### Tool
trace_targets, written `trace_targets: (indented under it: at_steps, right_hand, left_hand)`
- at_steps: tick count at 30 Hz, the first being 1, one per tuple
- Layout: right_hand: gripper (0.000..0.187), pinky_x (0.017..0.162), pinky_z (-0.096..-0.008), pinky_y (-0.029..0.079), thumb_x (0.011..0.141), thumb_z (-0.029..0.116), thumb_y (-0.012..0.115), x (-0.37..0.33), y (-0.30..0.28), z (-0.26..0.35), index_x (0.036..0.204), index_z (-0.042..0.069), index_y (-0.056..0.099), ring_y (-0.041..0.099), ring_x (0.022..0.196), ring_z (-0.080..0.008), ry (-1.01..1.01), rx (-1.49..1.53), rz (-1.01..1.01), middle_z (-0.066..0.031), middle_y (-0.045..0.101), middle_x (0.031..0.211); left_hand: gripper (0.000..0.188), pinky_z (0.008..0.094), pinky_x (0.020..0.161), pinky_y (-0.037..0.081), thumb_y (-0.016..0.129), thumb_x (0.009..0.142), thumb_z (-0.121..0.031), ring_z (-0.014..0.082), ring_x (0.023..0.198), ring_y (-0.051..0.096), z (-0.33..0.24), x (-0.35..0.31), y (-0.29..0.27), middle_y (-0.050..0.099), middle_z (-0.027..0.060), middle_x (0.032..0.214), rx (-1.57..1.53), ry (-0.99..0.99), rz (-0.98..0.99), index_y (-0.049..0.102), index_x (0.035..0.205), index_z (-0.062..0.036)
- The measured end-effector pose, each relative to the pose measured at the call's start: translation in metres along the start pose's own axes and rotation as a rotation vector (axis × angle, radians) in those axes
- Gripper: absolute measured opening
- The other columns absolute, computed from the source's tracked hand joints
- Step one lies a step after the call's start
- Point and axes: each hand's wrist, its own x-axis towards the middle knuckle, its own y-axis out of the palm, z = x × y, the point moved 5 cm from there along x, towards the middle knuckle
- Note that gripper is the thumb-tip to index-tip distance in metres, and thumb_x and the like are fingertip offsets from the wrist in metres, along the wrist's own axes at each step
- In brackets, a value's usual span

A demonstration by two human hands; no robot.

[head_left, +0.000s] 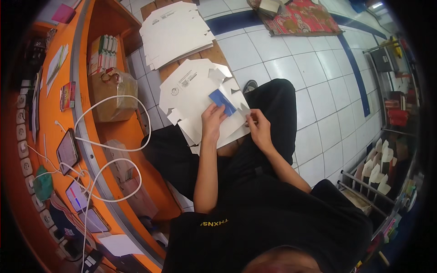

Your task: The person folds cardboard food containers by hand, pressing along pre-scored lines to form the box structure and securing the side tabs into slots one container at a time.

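A white die-cut cardboard sheet (189, 98) with notched edges and small dark print lies on a wooden bench (218, 51) between my legs. My left hand (212, 120) is over its middle, the fingers closed on the lower end of a flat blue rectangular piece (222, 103), which lies slanted against the sheet. At the sheet's right edge, my right hand (258, 129) pinches a small flap of the cardboard between thumb and fingers. Farther up the bench is a stack of similar white cardboard sheets (175, 34).
On my left stands an orange counter (98, 150) with phones (68, 152), looping white cables (148, 123) and a shelf holding a taped brown box (114, 95). A patterned red mat (305, 18) lies on the white tiled floor. Metal racks (368, 191) line the right side.
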Motion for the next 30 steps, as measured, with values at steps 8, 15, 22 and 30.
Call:
trace_targets:
  at_steps: [8, 15, 22, 30]
  right_hand:
    - [0.017, 0.072, -0.0409, 0.056, 0.095, 0.005, 0.07, -0.003, 0.027, 0.049, 0.112, 0.005, 0.073, 0.071, 0.083, -0.0331, -0.46, -0.329, -0.049, -0.0152, 0.068, 0.099]
    - [0.025, 0.08, -0.0491, 0.055, 0.098, 0.017, 0.066, 0.022, 0.036, 0.034, 0.114, -0.001, 0.069, 0.07, 0.091, -0.043, -0.178, -0.346, -0.003, -0.0227, 0.07, 0.102]
    - [0.026, 0.078, -0.0423, 0.055, 0.098, 0.013, 0.063, 0.033, 0.022, 0.018, 0.118, -0.003, 0.069, 0.072, 0.086, -0.0371, -0.132, -0.194, 0.03, -0.0256, 0.072, 0.101]
    - [0.028, 0.073, -0.0373, 0.053, 0.099, 0.011, 0.064, 0.025, 0.018, 0.024, 0.124, -0.002, 0.068, 0.068, 0.082, -0.0284, -0.23, -0.264, 0.089, -0.0194, 0.071, 0.101]
  left_hand:
    - [0.036, 0.0294, 0.08, 0.06, 0.062, 0.1, -0.002, 0.0175, 0.095, 0.071, 0.025, -0.003, 0.01, 0.073, 0.0155, 0.112, 0.242, 0.108, 0.038, 0.058, 0.134, 0.0121]
    - [0.043, 0.0361, 0.089, 0.058, 0.061, 0.098, -0.005, 0.0264, 0.107, 0.073, 0.003, -0.025, -0.006, 0.073, 0.0205, 0.122, 0.627, 0.401, -0.04, 0.059, 0.14, 0.0038]
    - [0.045, 0.0368, 0.088, 0.054, 0.066, 0.1, -0.032, 0.0257, 0.099, 0.069, -0.1, -0.074, -0.1, 0.073, 0.0142, 0.111, 0.63, 0.21, -0.496, 0.066, 0.13, 0.0008]
    - [0.049, 0.0327, 0.086, 0.054, 0.08, 0.092, -0.03, 0.0181, 0.099, 0.067, -0.064, -0.062, -0.071, 0.07, 0.0083, 0.115, 0.199, 0.033, -0.044, 0.064, 0.127, 0.0013]
